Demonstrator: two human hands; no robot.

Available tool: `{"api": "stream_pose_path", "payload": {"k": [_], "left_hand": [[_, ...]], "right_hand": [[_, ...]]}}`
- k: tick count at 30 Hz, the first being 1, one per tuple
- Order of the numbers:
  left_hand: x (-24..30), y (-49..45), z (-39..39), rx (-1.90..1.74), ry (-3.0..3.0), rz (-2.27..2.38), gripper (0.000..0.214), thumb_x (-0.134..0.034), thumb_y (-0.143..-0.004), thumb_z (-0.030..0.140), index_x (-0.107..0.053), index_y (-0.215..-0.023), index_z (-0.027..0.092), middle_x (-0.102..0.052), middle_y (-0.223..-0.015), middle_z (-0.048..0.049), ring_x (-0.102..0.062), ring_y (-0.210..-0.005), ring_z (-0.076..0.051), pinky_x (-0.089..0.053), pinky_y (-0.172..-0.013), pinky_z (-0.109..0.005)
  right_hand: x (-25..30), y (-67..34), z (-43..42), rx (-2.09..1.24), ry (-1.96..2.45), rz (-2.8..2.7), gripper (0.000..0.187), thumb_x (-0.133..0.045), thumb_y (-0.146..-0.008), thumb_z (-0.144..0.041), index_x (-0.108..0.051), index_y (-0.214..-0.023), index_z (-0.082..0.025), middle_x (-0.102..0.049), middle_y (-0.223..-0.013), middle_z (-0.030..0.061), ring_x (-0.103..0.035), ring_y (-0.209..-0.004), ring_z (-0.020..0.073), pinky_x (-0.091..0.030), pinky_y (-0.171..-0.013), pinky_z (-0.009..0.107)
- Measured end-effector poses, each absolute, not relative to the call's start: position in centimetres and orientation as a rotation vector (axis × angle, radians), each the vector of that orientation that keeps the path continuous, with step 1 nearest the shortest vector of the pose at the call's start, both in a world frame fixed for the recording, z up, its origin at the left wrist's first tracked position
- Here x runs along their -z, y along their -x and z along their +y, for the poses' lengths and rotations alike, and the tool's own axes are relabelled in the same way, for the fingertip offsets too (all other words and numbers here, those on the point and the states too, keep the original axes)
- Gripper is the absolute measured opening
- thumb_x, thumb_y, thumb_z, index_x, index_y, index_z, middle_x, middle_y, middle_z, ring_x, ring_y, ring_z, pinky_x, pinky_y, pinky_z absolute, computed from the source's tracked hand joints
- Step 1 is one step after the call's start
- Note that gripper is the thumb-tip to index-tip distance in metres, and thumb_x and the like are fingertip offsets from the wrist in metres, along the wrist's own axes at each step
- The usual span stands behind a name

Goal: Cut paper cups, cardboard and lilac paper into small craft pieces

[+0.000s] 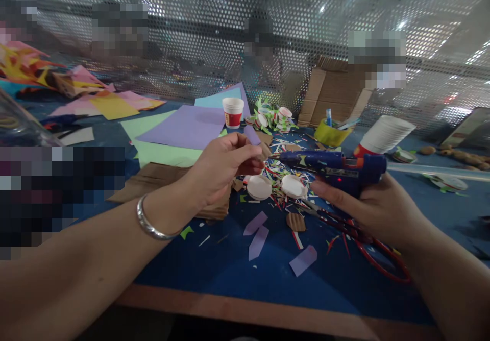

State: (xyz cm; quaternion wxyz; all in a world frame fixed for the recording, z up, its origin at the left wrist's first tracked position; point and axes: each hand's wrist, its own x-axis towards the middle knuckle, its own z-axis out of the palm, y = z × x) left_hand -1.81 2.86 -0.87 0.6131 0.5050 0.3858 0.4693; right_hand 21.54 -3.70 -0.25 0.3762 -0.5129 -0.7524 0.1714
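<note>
My right hand (373,205) grips a blue hot glue gun (337,166), nozzle pointing left. Its tip sits against a small brown cardboard piece (263,152) pinched in the fingers of my left hand (225,165), which wears a silver bangle at the wrist. Both hands hover above the blue table (245,274). Just below them lie two white round cup bottoms (259,187) among paper scraps, and red-handled scissors (367,249) lie under my right hand.
Purple and green paper sheets (179,126) lie at the back left, with a red-and-white paper cup (233,112) behind. A tipped stack of cups (383,136), a yellow tape roll (329,132), corrugated cardboard (153,177) and purple paper bits (260,239) surround the work spot. A perforated metal screen stands behind.
</note>
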Motion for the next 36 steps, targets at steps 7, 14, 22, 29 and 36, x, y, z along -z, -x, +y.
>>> {"api": "stream_pose_path", "payload": {"k": [7,14,22,29,36], "left_hand": [[0.9,1.6,2.7,-1.072,-1.153,0.889,0.016,-0.069,-0.086,0.016,-0.054,-0.081,0.015,-0.068,-0.078,-0.0009,-0.063,-0.064,-0.008,-0.053,-0.064,-0.022],[0.9,1.4,2.6,-1.062,-1.144,0.910,0.014,-0.070,-0.085,0.015,-0.056,-0.082,0.014,-0.070,-0.083,-0.0030,-0.064,-0.064,-0.009,-0.054,-0.063,-0.022],[1.1,1.5,2.7,-1.064,-1.155,0.892,0.017,-0.071,-0.085,0.016,-0.054,-0.081,0.015,-0.068,-0.078,-0.0013,-0.064,-0.063,-0.009,-0.053,-0.062,-0.022],[1.0,1.5,2.6,-1.076,-1.164,0.909,0.017,-0.070,-0.086,0.015,-0.054,-0.080,0.015,-0.069,-0.080,-0.0019,-0.064,-0.063,-0.009,-0.053,-0.062,-0.022],[1.2,1.5,2.7,-1.075,-1.174,0.901,0.016,-0.071,-0.085,0.017,-0.055,-0.082,0.015,-0.070,-0.083,-0.0030,-0.065,-0.064,-0.009,-0.055,-0.063,-0.022]], "right_hand": [[1.3,-22.2,-3.5,-0.236,1.395,-2.024,0.029,-0.066,-0.088,-0.049,-0.079,-0.101,-0.027,-0.081,-0.095,0.0017,-0.076,-0.090,0.0294,-0.061,-0.093,0.047],[1.4,-22.4,-3.5,-0.127,1.441,-2.101,0.038,-0.059,-0.092,-0.054,-0.079,-0.107,-0.026,-0.081,-0.100,0.0027,-0.077,-0.093,0.0329,-0.059,-0.095,0.050],[1.3,-22.3,-3.5,-0.140,1.449,-2.101,0.034,-0.060,-0.091,-0.053,-0.077,-0.111,-0.031,-0.081,-0.103,-0.0026,-0.077,-0.093,0.0313,-0.064,-0.086,0.047],[1.7,-22.7,-3.7,-0.135,1.445,-2.083,0.029,-0.063,-0.091,-0.051,-0.079,-0.107,-0.032,-0.082,-0.097,-0.0028,-0.078,-0.083,0.0298,-0.065,-0.082,0.044],[1.7,-22.8,-3.6,-0.106,1.412,-2.142,0.031,-0.061,-0.094,-0.047,-0.073,-0.122,-0.041,-0.080,-0.106,-0.0068,-0.077,-0.090,0.0280,-0.063,-0.088,0.046]]}}
